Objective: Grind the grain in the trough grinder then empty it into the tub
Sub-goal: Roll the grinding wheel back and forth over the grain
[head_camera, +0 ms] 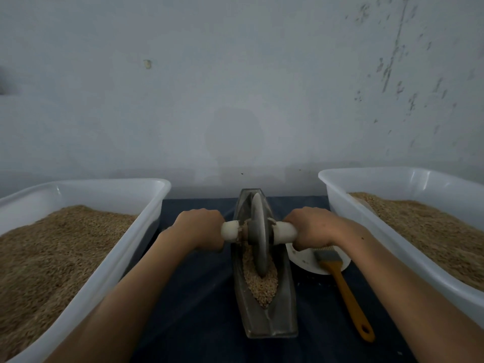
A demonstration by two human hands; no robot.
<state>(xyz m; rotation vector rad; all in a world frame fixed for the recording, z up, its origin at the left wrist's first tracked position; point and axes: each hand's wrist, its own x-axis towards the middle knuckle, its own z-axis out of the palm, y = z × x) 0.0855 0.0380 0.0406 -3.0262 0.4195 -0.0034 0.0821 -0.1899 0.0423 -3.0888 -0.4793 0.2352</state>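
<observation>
In the head view, a long, boat-shaped trough grinder of dark grey metal (pixel 264 318) was seen lying lengthwise on a dark blue cloth (pixel 199 310), its narrow far end pointing toward a pale, scuffed wall (pixel 235 87). A thin grey metal grinding disc (pixel 258 237) was stood upright on edge in the groove of the trough, near its middle. A pale, cylindrical wooden axle handle (pixel 284 232) was passed through the disc's centre and stuck out to both sides.

The left end of the handle was gripped by the left hand (pixel 200 229), with the fingers curled round it and the knuckles uppermost. The right end was gripped in the same manner by the right hand (pixel 311 227). Both forearms were stretched forward from the lower edge of the picture.

A heap of tan, broken grain (pixel 260 284) was seen in the groove, on the near side of the disc and touching its lower edge. Some fragments were stuck to the handle beside the disc.

To the left of the cloth, a large white translucent plastic tub (pixel 110 263) was filled with brown grain. A second white plastic tub (pixel 366 226), likewise holding brown grain, was set to the right. Just beside the trough on its right, a small white round plate (pixel 305 260) was partly hidden under the right wrist. A brush with a yellow-orange handle and metal ferrule (pixel 345 289) was laid with its head on the plate and its handle on the cloth, pointing toward the viewer.
</observation>
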